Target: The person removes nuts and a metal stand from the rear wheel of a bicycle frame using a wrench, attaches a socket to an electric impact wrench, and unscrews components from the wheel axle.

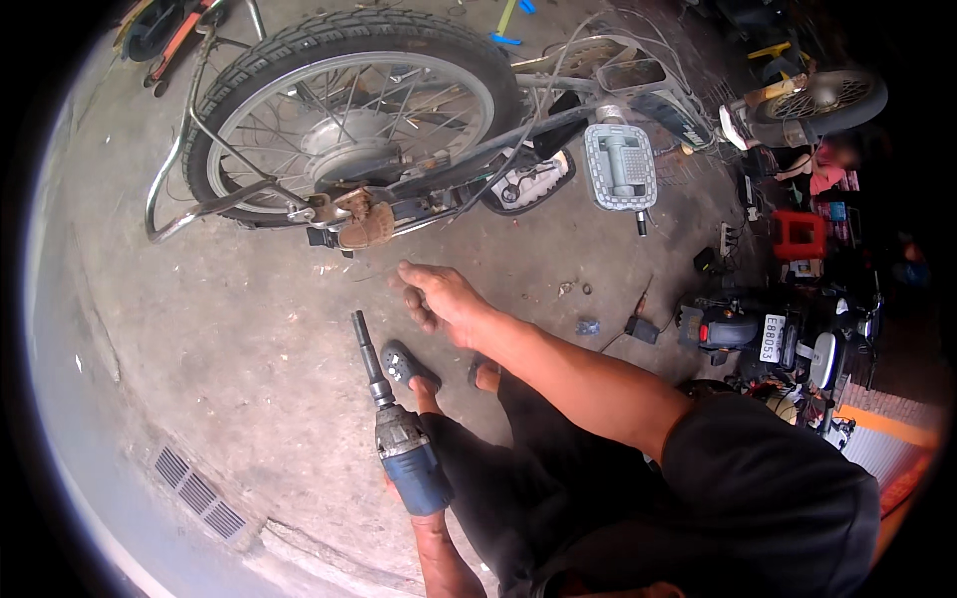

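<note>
My left hand (429, 518) is wrapped round the handle end of a blue and grey impact wrench (414, 468); the tool hides most of its fingers. A long dark socket extension (365, 344) points from the wrench toward the bike. My right hand (439, 301) reaches forward just short of the wheel hub area, its fingers curled and pinched together. Whatever they hold, if anything, is too small to make out. Beyond it lies an electric bike on its side, with its rear wheel (344, 60), a rusty axle bracket (367, 227) and a grey pedal (620, 167).
A bent metal rack (184, 164) juts out at the wheel's left. Small loose parts (568, 288) and a black box with a cord (643, 329) lie on the concrete. Right of me stand a parked motorbike (733, 332) and a red stool (799, 235); a person (825, 169) sits farther back.
</note>
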